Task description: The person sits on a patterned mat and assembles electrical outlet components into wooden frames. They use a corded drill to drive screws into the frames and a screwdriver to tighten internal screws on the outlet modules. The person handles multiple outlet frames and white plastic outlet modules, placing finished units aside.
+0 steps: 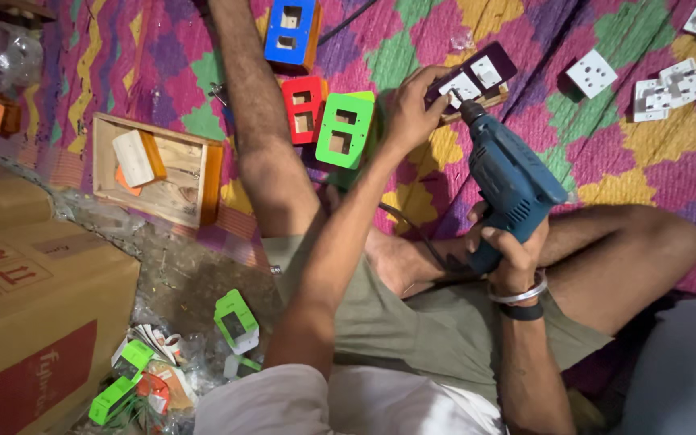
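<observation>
I sit on a colourful patterned mat. My left hand [411, 109] grips the near end of a dark purple switch board [477, 76] fitted with white sockets, holding it on the mat. My right hand [509, 254] is wrapped around the handle of a blue electric drill [509, 181], whose bit tip touches the board's face next to a white socket. The drill's cord runs back between my legs. Right beside my left forearm lie green [345, 129] and red [303, 107] board boxes.
A blue box [292, 32] lies farther up. A wooden tray [157, 169] holds a white part. A cardboard carton [34, 322] stands at left, with green parts and wrappers [147, 379] near it. Loose white sockets [678, 80] lie at upper right.
</observation>
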